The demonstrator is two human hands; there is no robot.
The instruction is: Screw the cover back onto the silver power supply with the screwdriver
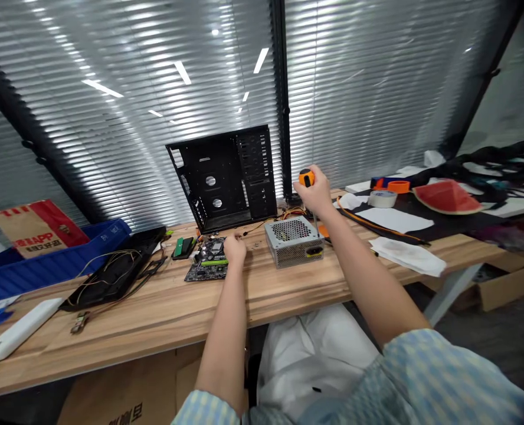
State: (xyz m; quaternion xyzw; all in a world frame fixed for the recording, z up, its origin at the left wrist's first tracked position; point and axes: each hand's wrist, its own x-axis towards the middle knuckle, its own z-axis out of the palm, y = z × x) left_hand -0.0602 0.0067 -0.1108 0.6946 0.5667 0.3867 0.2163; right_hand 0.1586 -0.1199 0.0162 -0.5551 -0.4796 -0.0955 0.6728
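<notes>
My right hand [318, 193] is closed around the orange and black handle of a screwdriver [307, 178]. The screwdriver's thin shaft points down beside the right side of a grey metal power supply [288, 231]. My left hand [235, 250] rests low at the right edge of a dark motherboard [206, 272] with a bright green strip. Its fingers are curled together, and whatever they hold is hidden. Several tiny parts, too small to name, lie on the wood to the right of the left hand. Behind both hands, a black computer case [222, 177] stands open against the blinds.
On the left are a black panel with cables [115, 274], a blue bin [67, 258] with a paper bag, and a white power strip [20, 330]. White papers [408, 255], a tape roll [382, 199] and a red watermelon-like wedge [446, 196] lie to the right. The wooden table's front edge [288, 316] is near my lap.
</notes>
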